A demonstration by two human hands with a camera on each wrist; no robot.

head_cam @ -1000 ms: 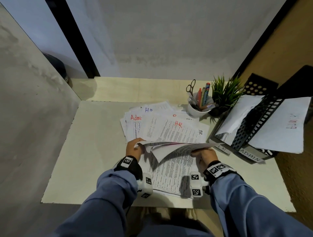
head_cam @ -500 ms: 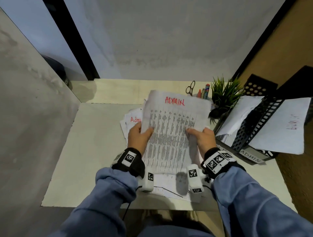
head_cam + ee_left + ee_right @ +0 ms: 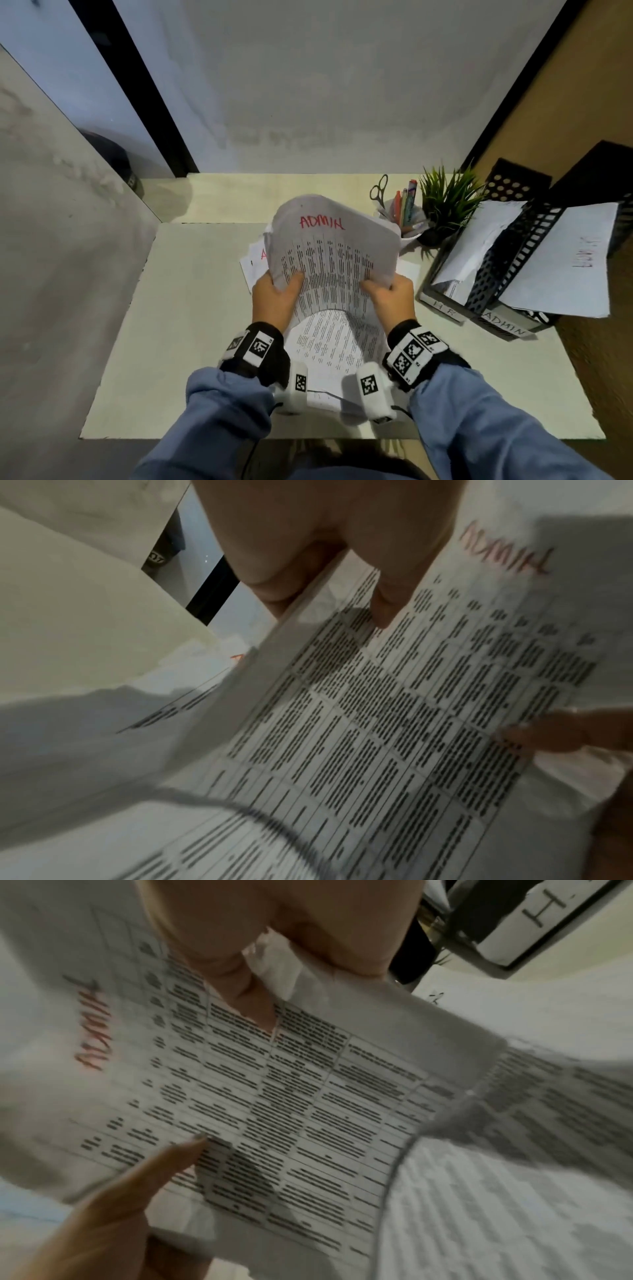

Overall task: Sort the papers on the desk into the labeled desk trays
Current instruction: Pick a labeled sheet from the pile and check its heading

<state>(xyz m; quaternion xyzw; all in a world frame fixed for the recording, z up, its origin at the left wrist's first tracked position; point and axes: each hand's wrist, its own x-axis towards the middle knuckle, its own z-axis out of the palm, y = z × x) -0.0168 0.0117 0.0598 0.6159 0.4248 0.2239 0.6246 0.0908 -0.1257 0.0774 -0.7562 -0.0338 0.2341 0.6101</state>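
Note:
A printed sheet with "ADMIN" in red at its top [image 3: 329, 253] is held up over the desk, bowed toward me. My left hand [image 3: 278, 298] pinches its left edge, thumb on the print [image 3: 387, 596]. My right hand [image 3: 390, 297] pinches its right edge [image 3: 253, 1001]. More printed papers [image 3: 335, 346] lie on the desk under it, and a sheet marked with red letters [image 3: 255, 263] peeks out at the left. Black mesh desk trays stand at the right, one labeled HR [image 3: 443, 305], one labeled ADMIN [image 3: 503, 325], both holding papers.
A white cup [image 3: 407, 228] with pens and scissors and a small green plant [image 3: 445, 202] stand behind the held sheet, beside the trays. Walls close in on the left and at the back. The desk's front edge [image 3: 239, 437] runs just below my wrists.
Both hands lifted the ADMIN sheet off the pile and raised it upright; since half a second ago it has bowed, with its top curling away and its bottom edge lifting off the pile.

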